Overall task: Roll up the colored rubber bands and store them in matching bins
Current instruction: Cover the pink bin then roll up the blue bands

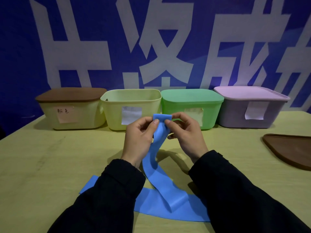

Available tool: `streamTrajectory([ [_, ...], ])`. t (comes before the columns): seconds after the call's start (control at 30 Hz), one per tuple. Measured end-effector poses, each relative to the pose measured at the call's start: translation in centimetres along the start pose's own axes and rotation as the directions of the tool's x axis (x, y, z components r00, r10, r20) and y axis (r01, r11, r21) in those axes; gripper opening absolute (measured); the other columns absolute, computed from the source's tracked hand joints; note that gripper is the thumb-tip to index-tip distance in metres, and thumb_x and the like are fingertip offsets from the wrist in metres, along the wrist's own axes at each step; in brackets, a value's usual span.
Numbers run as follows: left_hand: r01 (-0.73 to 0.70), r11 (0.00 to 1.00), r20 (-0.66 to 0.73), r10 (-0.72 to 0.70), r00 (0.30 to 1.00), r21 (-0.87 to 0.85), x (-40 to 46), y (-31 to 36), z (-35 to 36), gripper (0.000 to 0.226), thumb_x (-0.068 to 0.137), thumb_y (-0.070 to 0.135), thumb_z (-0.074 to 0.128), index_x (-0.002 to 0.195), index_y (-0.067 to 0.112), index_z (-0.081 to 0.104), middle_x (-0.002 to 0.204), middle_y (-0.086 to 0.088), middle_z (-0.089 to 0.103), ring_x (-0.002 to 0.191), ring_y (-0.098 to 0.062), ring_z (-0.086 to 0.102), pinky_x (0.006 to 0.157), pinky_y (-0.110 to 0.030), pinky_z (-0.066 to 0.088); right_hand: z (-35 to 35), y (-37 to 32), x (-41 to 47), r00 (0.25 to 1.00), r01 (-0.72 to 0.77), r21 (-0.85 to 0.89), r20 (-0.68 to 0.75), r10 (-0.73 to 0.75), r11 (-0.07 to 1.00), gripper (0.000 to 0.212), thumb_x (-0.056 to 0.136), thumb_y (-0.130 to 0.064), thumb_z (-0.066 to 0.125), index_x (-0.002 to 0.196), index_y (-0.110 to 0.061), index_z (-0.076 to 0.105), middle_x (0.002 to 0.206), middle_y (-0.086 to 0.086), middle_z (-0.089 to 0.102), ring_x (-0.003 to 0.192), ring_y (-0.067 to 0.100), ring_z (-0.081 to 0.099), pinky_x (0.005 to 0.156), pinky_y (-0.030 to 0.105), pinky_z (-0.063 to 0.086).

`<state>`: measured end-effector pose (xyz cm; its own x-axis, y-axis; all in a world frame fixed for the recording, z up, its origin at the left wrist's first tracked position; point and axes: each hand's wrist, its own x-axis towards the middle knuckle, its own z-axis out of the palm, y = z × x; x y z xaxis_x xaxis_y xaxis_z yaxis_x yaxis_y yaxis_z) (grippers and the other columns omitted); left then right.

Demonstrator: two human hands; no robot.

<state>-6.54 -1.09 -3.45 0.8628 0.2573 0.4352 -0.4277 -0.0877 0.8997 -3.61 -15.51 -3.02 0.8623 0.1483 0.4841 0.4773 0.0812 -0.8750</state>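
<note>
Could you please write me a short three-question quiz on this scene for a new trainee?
1. True or false: both hands, the left hand and the right hand, pinch the top end of the blue band.
2. Which bin has no lid on it? A: the bin with the brown lid. B: the yellow-green bin. C: the green bin. D: the purple bin.
3. Fill in: the loose brown lid lies on the table at the person's ____ side.

Key: 1 true; 2 B; 3 right.
</note>
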Motion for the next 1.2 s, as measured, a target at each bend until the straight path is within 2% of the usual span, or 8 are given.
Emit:
streamTrajectory([
  [0.1, -0.012, 1.000, 0.016, 0.012, 1.000, -0.016, -0.14, 0.26, 0.21, 0.011, 0.098, 0.011, 0.064, 0.103, 0.016, 0.072, 0.086, -0.008, 0.073, 0.078, -0.024, 0.068, 0.072, -0.039, 0.055, -0.24, -0.05, 0.01, 0.999, 0.033, -0.009, -0.008, -0.033, 0.999, 0.007, 0.096, -0.004, 0.062, 0.095, -0.009, 0.067, 0.077, 0.001, 0.069, 0.072, 0.012, 0.063, 0.062, 0.031, 0.056],
  [0.2, -0.044, 0.999, 0.047, 0.045, 0.998, -0.020, -0.16, 0.31, 0.21, 0.020, 0.100, 0.005, 0.059, 0.100, 0.021, 0.071, 0.095, -0.007, 0.072, 0.093, -0.036, 0.066, 0.084, -0.053, 0.055, -0.01, 0.02, 0.06, 0.999, 0.036, 0.051, 0.011, -0.036, 0.998, 0.022, 0.096, 0.005, 0.057, 0.099, -0.012, 0.071, 0.083, 0.010, 0.074, 0.076, 0.015, 0.068, 0.066, 0.031, 0.057],
  [0.3, -0.045, 0.999, 0.053, 0.045, 0.998, -0.003, -0.20, 0.45, 0.10, 0.028, 0.098, 0.000, 0.056, 0.092, 0.024, 0.071, 0.093, 0.003, 0.072, 0.095, -0.032, 0.066, 0.087, -0.050, 0.055, 0.05, -0.02, 0.05, 0.999, 0.042, 0.063, 0.021, -0.043, 0.997, 0.034, 0.096, 0.011, 0.048, 0.094, -0.011, 0.074, 0.086, 0.002, 0.076, 0.079, 0.012, 0.070, 0.068, 0.025, 0.055],
  [0.37, -0.069, 0.997, 0.040, 0.068, 0.997, 0.030, -0.31, 0.35, 0.02, 0.027, 0.097, 0.000, 0.056, 0.090, 0.022, 0.070, 0.089, 0.005, 0.072, 0.092, -0.027, 0.066, 0.084, -0.039, 0.055, -0.04, -0.02, -0.07, 1.000, 0.022, 0.067, 0.017, -0.023, 0.998, 0.037, 0.095, 0.011, 0.044, 0.092, -0.009, 0.075, 0.084, 0.000, 0.076, 0.078, 0.013, 0.070, 0.069, 0.026, 0.057],
  [0.5, -0.116, 0.993, 0.026, 0.115, 0.993, 0.038, -0.51, 0.52, -0.05, 0.011, 0.091, 0.013, 0.060, 0.091, 0.014, 0.071, 0.087, -0.002, 0.072, 0.080, -0.012, 0.065, 0.073, -0.023, 0.052, 0.11, 0.35, -0.10, 0.999, 0.047, -0.003, 0.020, -0.047, 0.999, 0.015, 0.093, -0.002, 0.065, 0.096, -0.011, 0.076, 0.088, 0.009, 0.076, 0.080, 0.017, 0.069, 0.072, 0.034, 0.058],
  [0.63, -0.088, 0.994, 0.007, 0.088, 0.996, 0.067, -0.32, 0.23, 0.16, 0.011, 0.095, 0.008, 0.066, 0.099, 0.017, 0.072, 0.089, -0.001, 0.073, 0.080, -0.013, 0.069, 0.072, -0.026, 0.055, 0.08, 0.68, 0.23, 0.999, 0.043, -0.001, 0.011, -0.043, 0.999, 0.025, 0.090, -0.002, 0.070, 0.102, -0.024, 0.072, 0.083, 0.001, 0.070, 0.076, 0.015, 0.066, 0.071, 0.035, 0.058],
  [0.73, -0.055, 0.998, 0.013, 0.054, 0.998, 0.025, -0.32, 0.30, 0.16, 0.020, 0.094, 0.006, 0.068, 0.111, 0.014, 0.067, 0.097, -0.005, 0.073, 0.088, -0.018, 0.072, 0.077, -0.023, 0.056, 0.09, 0.61, 0.27, 1.000, 0.011, 0.053, -0.012, -0.010, 0.999, 0.022, 0.089, 0.002, 0.069, 0.094, -0.019, 0.072, 0.078, 0.002, 0.070, 0.071, 0.012, 0.063, 0.068, 0.031, 0.055],
  [1.2, -0.037, 0.999, 0.061, 0.037, 0.997, -0.011, -0.44, 0.51, 0.08, 0.018, 0.092, 0.009, 0.072, 0.105, 0.020, 0.071, 0.099, 0.000, 0.077, 0.094, -0.017, 0.073, 0.084, -0.033, 0.060, 0.10, 0.19, -0.04, 0.998, 0.036, 0.113, -0.056, -0.030, 0.993, 0.014, 0.087, 0.003, 0.071, 0.094, -0.008, 0.074, 0.078, 0.003, 0.075, 0.072, 0.010, 0.067, 0.066, 0.023, 0.054],
])
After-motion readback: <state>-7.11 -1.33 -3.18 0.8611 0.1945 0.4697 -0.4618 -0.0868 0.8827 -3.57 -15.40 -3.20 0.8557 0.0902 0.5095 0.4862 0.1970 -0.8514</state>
